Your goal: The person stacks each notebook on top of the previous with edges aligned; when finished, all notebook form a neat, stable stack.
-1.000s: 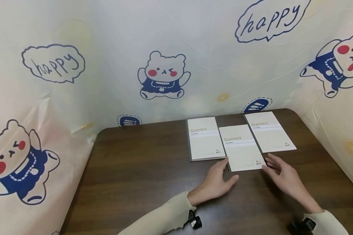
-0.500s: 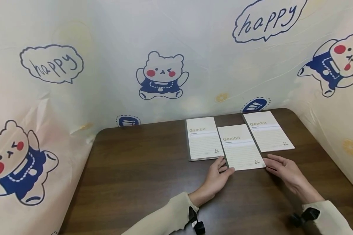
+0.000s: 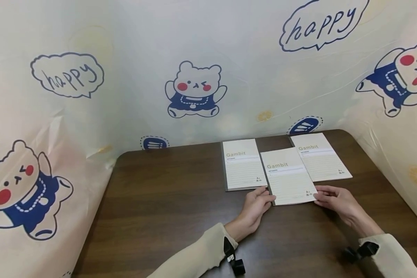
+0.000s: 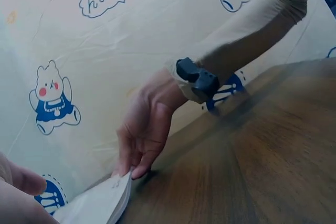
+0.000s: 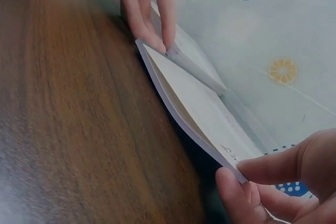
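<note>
A white Gambit notebook (image 3: 288,177) with a dark spine is held at its near edge by both hands. My left hand (image 3: 251,210) pinches its near left corner, thumb on top. The near right corner lies between the thumb and fingers of my right hand (image 3: 342,204), seen closely in the right wrist view. In that view the notebook's near edge (image 5: 181,119) is raised off the table and bows slightly. On its left lies a stack of similar notebooks (image 3: 243,166), and another notebook (image 3: 323,158) lies behind it to the right, partly covered by it.
The brown wooden table (image 3: 166,208) stretches left and forward of the hands. A printed cloth wall (image 3: 135,104) with cartoon bears rises along its back and sides. Small black cameras (image 3: 238,266) sit on both wrists.
Both hands have closed on the middle notebook's near corners, from being spread beside it. Its near edge has risen, and it now overlaps the right notebook.
</note>
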`<state>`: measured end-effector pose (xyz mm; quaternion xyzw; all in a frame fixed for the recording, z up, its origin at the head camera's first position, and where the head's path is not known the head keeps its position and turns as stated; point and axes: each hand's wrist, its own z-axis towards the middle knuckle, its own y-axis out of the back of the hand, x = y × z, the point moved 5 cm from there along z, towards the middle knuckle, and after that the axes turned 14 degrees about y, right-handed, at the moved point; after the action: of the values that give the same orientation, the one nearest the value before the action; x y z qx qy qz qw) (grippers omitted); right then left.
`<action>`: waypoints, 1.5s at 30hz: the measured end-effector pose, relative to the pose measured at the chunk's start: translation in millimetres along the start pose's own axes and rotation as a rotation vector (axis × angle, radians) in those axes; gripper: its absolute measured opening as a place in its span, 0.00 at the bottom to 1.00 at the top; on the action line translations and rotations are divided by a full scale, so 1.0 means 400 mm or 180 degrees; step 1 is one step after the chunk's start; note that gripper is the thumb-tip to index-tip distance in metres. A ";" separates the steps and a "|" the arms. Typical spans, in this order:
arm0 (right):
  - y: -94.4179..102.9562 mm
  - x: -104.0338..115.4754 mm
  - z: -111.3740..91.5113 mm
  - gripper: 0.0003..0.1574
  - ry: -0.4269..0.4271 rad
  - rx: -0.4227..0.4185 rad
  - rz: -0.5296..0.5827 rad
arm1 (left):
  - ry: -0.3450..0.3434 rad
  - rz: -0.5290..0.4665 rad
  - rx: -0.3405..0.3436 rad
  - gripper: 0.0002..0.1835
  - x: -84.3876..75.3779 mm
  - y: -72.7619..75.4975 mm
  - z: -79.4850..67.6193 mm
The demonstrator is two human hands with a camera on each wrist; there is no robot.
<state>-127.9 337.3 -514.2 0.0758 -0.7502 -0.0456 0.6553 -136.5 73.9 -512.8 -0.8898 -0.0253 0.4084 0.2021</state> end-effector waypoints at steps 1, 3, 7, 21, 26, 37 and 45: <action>0.000 -0.001 -0.002 0.37 -0.0017 0.0006 0.0035 | 0.0002 -0.0013 0.0008 0.39 -0.001 -0.001 0.000; -0.001 -0.003 -0.009 0.37 -0.0027 0.0030 0.0124 | -0.0002 -0.0007 0.0019 0.39 -0.001 -0.001 0.000; -0.003 -0.001 -0.027 0.35 -0.0008 0.0028 0.0313 | -0.0033 0.0058 0.0022 0.35 0.000 0.003 -0.002; -0.018 0.069 -0.052 0.14 0.0484 -0.0069 0.0588 | -0.0473 0.0484 -0.0058 0.27 -0.047 0.032 -0.037; -0.051 0.093 -0.037 0.18 0.0443 -0.0058 0.0534 | -0.0714 0.0673 -0.0266 0.25 -0.077 0.068 -0.037; -0.159 0.126 0.031 0.33 0.0475 0.0043 0.0184 | -0.0896 0.0663 -0.0510 0.26 -0.127 0.172 -0.029; -0.241 0.133 0.102 0.32 0.0542 0.0093 0.0320 | -0.0891 0.0717 -0.0690 0.26 -0.167 0.259 -0.013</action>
<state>-169.9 231.9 -484.1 0.0512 -0.6953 0.0049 0.7169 -189.7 -37.1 -501.3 -0.8381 0.0027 0.5429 0.0527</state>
